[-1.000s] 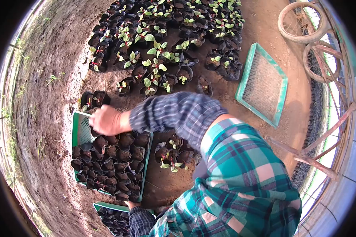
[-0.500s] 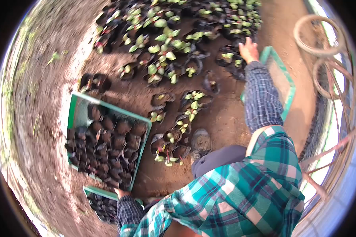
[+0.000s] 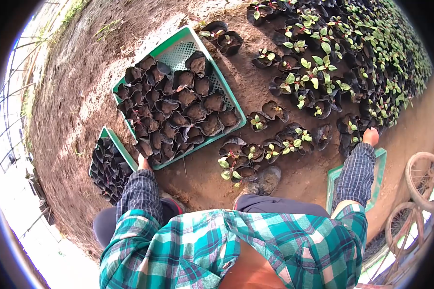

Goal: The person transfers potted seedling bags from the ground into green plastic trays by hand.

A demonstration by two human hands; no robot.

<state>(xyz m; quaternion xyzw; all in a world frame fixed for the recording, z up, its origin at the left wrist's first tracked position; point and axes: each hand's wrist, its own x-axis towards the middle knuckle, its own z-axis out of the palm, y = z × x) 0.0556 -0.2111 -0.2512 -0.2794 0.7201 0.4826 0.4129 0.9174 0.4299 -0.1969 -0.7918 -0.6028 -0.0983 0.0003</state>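
Note:
My left hand [image 3: 143, 163] is at the near corner of a green plastic crate [image 3: 223, 81], its fingers closed at the rim beside the outermost bags. The crate holds many soil-filled black nursery bags [image 3: 195, 111], packed upright, with bare perforated floor at its far end. Stretched out on the other side, my right hand [image 3: 371, 137] is at the edge of a block of bagged seedlings [image 3: 348, 126]. Its fingers look curled; what they grip, if anything, is hidden. Several loose seedling bags [image 3: 253, 152] stand on the soil between my hands.
A smaller green crate [image 3: 122, 148] with black bags stands at left. Another green crate [image 3: 381, 166] lies partly under my right forearm. Dense seedlings [image 3: 390, 82] spread across the upper right. Spoked wheels [image 3: 422, 178] stand at right. My muddy shoe [image 3: 267, 180] is close to the loose bags.
The view has swung, shifting the crate and seedlings across the frame. My right hand's fingers were more extended and now look curled at the seedling bags. My left hand remains at the crate's corner.

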